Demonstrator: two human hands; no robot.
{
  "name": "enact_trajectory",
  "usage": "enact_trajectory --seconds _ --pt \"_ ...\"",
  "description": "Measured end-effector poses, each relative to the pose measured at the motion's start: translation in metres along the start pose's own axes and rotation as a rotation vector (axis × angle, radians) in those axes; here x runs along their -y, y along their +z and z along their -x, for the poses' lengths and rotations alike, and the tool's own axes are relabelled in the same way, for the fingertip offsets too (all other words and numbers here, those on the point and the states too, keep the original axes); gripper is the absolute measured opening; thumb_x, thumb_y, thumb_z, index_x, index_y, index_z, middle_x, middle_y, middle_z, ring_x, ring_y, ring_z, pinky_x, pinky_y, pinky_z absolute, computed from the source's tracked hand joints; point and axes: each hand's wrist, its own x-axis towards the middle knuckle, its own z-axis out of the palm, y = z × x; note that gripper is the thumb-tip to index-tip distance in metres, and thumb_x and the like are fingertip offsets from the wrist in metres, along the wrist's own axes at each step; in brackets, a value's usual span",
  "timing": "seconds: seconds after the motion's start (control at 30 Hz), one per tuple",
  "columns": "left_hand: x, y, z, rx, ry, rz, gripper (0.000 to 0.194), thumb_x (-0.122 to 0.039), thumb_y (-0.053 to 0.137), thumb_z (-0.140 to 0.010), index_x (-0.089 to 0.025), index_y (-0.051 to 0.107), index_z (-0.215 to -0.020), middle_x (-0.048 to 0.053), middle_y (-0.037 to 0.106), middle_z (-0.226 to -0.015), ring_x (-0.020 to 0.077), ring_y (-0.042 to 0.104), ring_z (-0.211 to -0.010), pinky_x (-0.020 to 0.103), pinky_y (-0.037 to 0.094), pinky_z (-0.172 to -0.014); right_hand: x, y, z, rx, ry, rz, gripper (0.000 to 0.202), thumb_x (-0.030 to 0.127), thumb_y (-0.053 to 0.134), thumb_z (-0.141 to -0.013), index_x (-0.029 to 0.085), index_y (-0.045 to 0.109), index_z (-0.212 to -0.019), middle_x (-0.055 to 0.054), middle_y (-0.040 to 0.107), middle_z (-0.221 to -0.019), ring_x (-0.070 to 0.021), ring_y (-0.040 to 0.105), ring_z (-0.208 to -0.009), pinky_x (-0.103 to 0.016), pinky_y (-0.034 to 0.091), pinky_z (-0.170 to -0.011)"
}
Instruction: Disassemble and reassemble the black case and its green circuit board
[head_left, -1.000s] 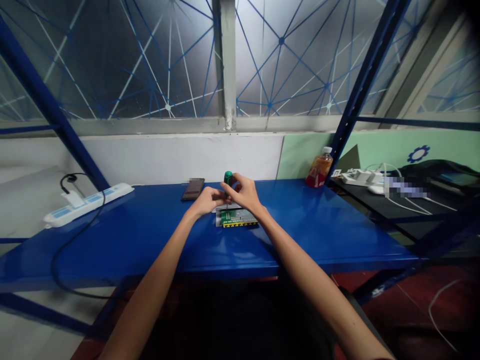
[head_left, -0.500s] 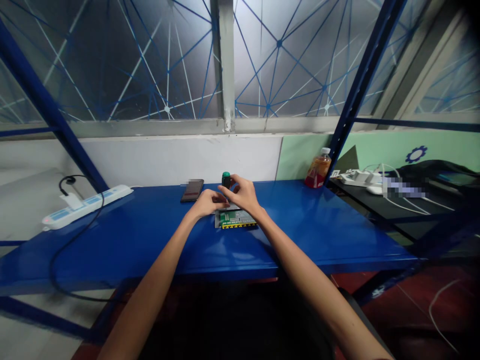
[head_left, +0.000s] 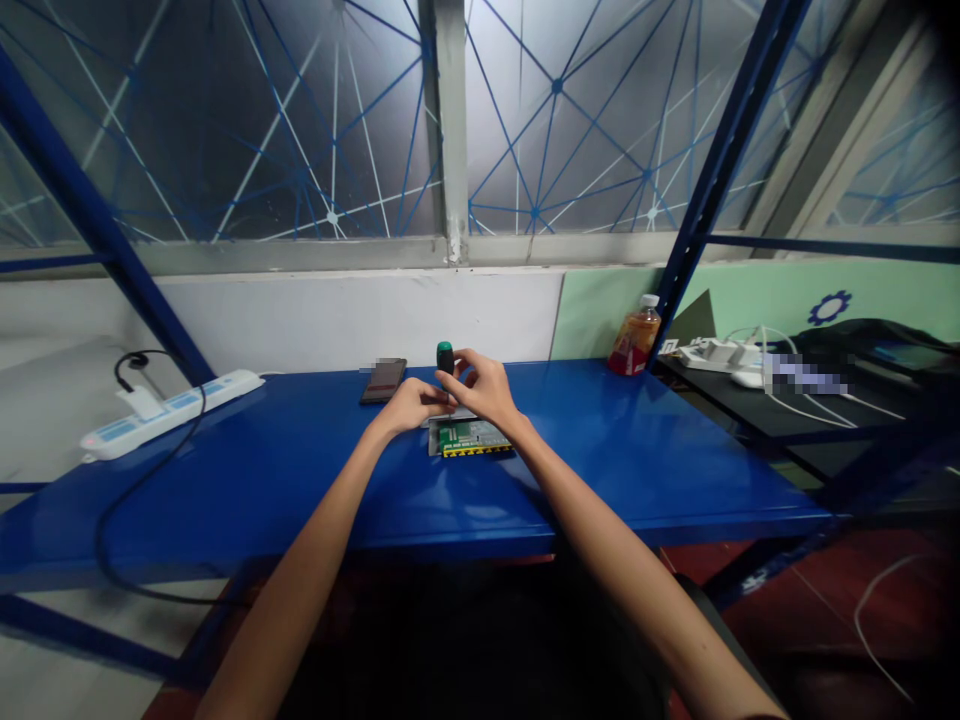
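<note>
A screwdriver [head_left: 445,357] with a black handle and green cap stands nearly upright, and my right hand [head_left: 484,385] grips its handle between thumb and fingers. My left hand [head_left: 410,405] is closed in a pinch low beside the shaft, at the far left edge of the board; whether it holds the shaft or a small part, I cannot make out. Under both hands lies a green circuit board [head_left: 465,434] on a grey metal piece, with a row of yellow connectors [head_left: 476,451] along its near edge. The screwdriver's tip is hidden by the fingers.
A dark phone [head_left: 383,381] lies behind my left hand on the blue table [head_left: 630,450]. To the left is a white power strip [head_left: 172,413] with a black cable [head_left: 105,540] hanging over the edge. A drink bottle [head_left: 634,337] stands at the back right.
The screwdriver's top has shifted slightly to the left and now stands a little differently in my right hand. Both hands stay in nearly the same place over the board.
</note>
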Motion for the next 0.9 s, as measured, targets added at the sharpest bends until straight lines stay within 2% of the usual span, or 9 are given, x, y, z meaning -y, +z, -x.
enact_trajectory --seconds 0.6,0.73,0.9 --pt "-0.0074 0.0010 0.0027 0.075 0.004 0.049 0.014 -0.022 0.070 -0.068 -0.013 0.077 -0.077 0.009 0.076 -0.078 0.0219 0.068 -0.076 0.029 0.051 -0.072 0.0015 -0.0001 0.0009 -0.012 -0.003 0.029 0.030 0.048 0.057 -0.084 0.021 0.063 -0.096 -0.001 0.069 -0.079 -0.0115 0.060 -0.055 -0.024 0.043 -0.056" --pt "-0.0073 0.0028 0.0027 0.054 -0.021 0.058 0.018 -0.026 0.074 -0.067 -0.012 0.077 -0.078 0.010 0.076 -0.080 0.0223 0.068 -0.074 0.031 0.051 -0.071 0.0010 0.0006 0.0010 -0.012 0.002 0.044 0.027 0.048 0.058 -0.083 0.021 0.061 -0.085 -0.001 0.069 -0.074 -0.0117 0.059 -0.053 -0.024 0.041 -0.053" --pt "-0.0081 0.0029 0.0021 -0.009 -0.050 0.002 0.021 -0.029 0.076 -0.065 -0.011 0.076 -0.074 0.011 0.075 -0.077 0.0230 0.067 -0.072 0.030 0.051 -0.067 -0.0015 0.0022 0.0001 -0.021 -0.006 0.024 0.031 0.050 0.061 -0.081 0.021 0.062 -0.092 -0.002 0.069 -0.076 -0.0124 0.059 -0.055 -0.025 0.041 -0.053"
